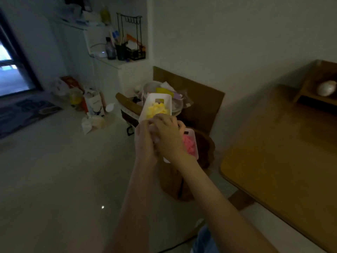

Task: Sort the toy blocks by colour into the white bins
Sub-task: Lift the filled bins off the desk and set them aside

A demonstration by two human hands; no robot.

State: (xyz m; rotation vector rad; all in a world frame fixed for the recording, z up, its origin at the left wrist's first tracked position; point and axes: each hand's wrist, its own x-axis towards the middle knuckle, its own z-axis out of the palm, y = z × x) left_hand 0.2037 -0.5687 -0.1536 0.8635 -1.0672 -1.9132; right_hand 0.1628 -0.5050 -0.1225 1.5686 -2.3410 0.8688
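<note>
Both hands meet in the middle of the head view, at the near end of a white bin (160,96) that holds yellow blocks (156,109). The left hand (145,141) sits at the bin's near left corner, and the right hand (168,137) lies partly over it, back turned up. The fingers (164,119) of the right hand are curled and pressed together over the bin's near edge. A bit of yellow shows between the two hands, but the picture is dim and blurred, so I cannot tell what either hand's fingers close on.

The yellow bin tilts, and its far end, with a handle slot, reaches over a cluttered basket (131,106) of household things. A second white bin (191,133) with pink blocks (189,145) lies just beside the right hand, mostly hidden by the wrist. It rests on the left edge of a brown wooden stool (207,148) that stands on the pale floor (63,170).

A sheet of cardboard (200,92) leans on the wall behind the basket. A wooden bench (282,161) fills the right side, with a small wooden shelf (319,84) at its far edge holding a pale round object (326,88). At the far left of the floor stand a paper bag (95,105) and other packets, near a dark rug (23,110). A wall shelf (116,59) above them holds bottles and a cup of pens.
</note>
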